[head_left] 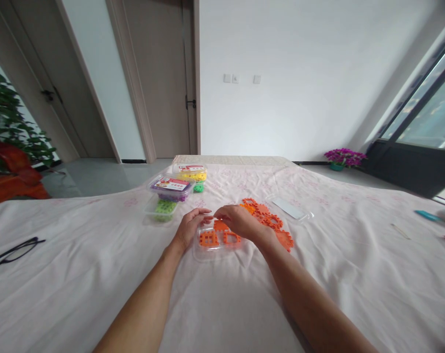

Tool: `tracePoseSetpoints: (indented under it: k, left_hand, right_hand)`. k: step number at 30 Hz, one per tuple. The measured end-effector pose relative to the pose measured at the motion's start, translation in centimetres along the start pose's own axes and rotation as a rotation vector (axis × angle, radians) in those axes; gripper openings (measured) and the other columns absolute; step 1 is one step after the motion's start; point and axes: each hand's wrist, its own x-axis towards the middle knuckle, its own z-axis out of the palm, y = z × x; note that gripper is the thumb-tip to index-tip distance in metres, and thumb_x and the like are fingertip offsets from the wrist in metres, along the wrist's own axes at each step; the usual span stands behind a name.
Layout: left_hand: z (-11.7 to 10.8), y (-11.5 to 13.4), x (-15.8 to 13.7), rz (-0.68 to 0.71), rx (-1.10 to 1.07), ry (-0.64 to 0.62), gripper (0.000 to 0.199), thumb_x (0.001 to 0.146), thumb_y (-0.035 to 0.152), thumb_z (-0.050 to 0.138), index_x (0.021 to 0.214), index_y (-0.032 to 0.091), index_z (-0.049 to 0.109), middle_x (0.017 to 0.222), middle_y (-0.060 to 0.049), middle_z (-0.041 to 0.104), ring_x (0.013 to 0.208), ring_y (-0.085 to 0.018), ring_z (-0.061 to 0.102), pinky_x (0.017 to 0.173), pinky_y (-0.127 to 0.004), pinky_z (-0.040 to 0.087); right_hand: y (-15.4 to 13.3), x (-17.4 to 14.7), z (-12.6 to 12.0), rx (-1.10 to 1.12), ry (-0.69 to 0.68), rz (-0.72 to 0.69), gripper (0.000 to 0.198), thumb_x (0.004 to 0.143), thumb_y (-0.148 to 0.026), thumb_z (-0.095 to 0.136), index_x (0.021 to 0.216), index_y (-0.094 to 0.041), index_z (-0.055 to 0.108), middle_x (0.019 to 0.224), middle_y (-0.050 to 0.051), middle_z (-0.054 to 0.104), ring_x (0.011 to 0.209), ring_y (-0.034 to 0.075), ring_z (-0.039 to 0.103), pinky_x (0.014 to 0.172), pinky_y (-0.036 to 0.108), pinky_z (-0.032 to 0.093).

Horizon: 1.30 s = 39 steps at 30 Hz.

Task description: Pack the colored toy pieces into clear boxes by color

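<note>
A clear plastic box [204, 254] stands in front of me with several orange interlocking toy pieces [208, 239] inside. My left hand [191, 226] lies at the box's left rim, its fingers stretched over the back corner. Over the right side of the box reaches my right hand [239, 221], fingers bent down and closed together; whatever they hold is hidden. Just below those fingers an orange piece [220, 225] shows in the box. More orange toothed pieces [274, 221] lie in a loose pile to the right, partly behind my right hand.
Behind on the left are boxes with green [165, 207], purple [173, 186] and yellow pieces [193, 174]. A clear lid [289, 208] with a white label lies right of the pile. Eyeglasses [14, 254] rest at far left, a blue object [427, 215] at far right. Cloth [222, 304] covers the surface.
</note>
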Motion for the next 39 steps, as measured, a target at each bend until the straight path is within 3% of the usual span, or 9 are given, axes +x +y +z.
tracePoseSetpoints:
  k: [7,13,20,30,33,36,39]
  left_hand:
    - [0.0,0.1,0.0,-0.004,-0.015,0.000,0.029,0.073,0.032,0.061,0.096,0.016,0.069,0.090,-0.010,0.074,0.083,-0.022,0.068,0.082,-0.035,0.046]
    - [-0.2,-0.2,0.1,0.020,0.003,-0.009,0.029,0.075,0.030,0.060,0.099,0.016,0.068,0.091,-0.010,0.074,0.084,-0.021,0.067,0.083,-0.035,0.047]
    - [-0.2,-0.3,0.1,0.015,-0.002,-0.008,0.029,0.075,0.031,0.061,0.099,0.017,0.069,0.092,-0.009,0.074,0.084,-0.022,0.068,0.082,-0.035,0.047]
    - [0.0,0.1,-0.1,0.002,-0.014,-0.009,0.028,0.074,0.027,0.060,0.098,0.014,0.068,0.093,-0.009,0.074,0.086,-0.021,0.068,0.082,-0.032,0.048]
    - [-0.1,0.0,0.0,0.002,-0.015,0.005,0.028,0.074,0.026,0.058,0.097,0.013,0.068,0.092,-0.009,0.074,0.085,-0.020,0.068,0.082,-0.032,0.048]
    - [-0.2,-0.2,0.0,-0.003,-0.022,0.009,0.029,0.074,0.026,0.057,0.098,0.014,0.067,0.093,-0.010,0.074,0.084,-0.020,0.068,0.080,-0.031,0.048]
    - [-0.2,-0.1,0.0,-0.002,-0.020,0.020,0.030,0.074,0.027,0.058,0.099,0.014,0.067,0.091,-0.009,0.075,0.082,-0.020,0.068,0.079,-0.031,0.048]
  right_hand:
    - [0.5,0.1,0.6,-0.050,0.042,0.031,0.024,0.083,-0.010,0.055,0.096,-0.021,0.072,0.093,0.004,0.071,0.088,0.015,0.063,0.080,0.024,0.045]
    - [0.7,0.2,1.0,0.016,0.044,-0.027,0.027,0.083,-0.009,0.055,0.099,-0.022,0.072,0.094,0.003,0.070,0.085,0.014,0.063,0.079,0.023,0.045]
    - [1.3,0.2,1.3,0.040,0.075,-0.080,0.030,0.084,-0.008,0.056,0.103,-0.024,0.073,0.095,0.005,0.067,0.094,0.016,0.061,0.085,0.027,0.046]
    - [1.9,0.2,1.4,0.031,0.192,-0.007,0.029,0.079,-0.007,0.061,0.102,-0.022,0.072,0.098,0.005,0.065,0.087,0.015,0.061,0.080,0.026,0.047]
    - [3.1,0.0,0.2,0.010,0.294,0.103,0.026,0.084,-0.012,0.056,0.102,-0.022,0.071,0.100,0.005,0.067,0.085,0.014,0.062,0.079,0.026,0.047]
    - [5.4,-0.7,-1.4,-0.071,0.396,0.318,0.029,0.085,-0.013,0.051,0.104,-0.022,0.071,0.103,0.005,0.069,0.091,0.016,0.063,0.082,0.026,0.046]
    - [8.0,-1.9,-2.3,-0.172,0.333,0.512,0.033,0.083,-0.013,0.051,0.108,-0.020,0.070,0.106,0.006,0.070,0.095,0.019,0.064,0.084,0.027,0.045]
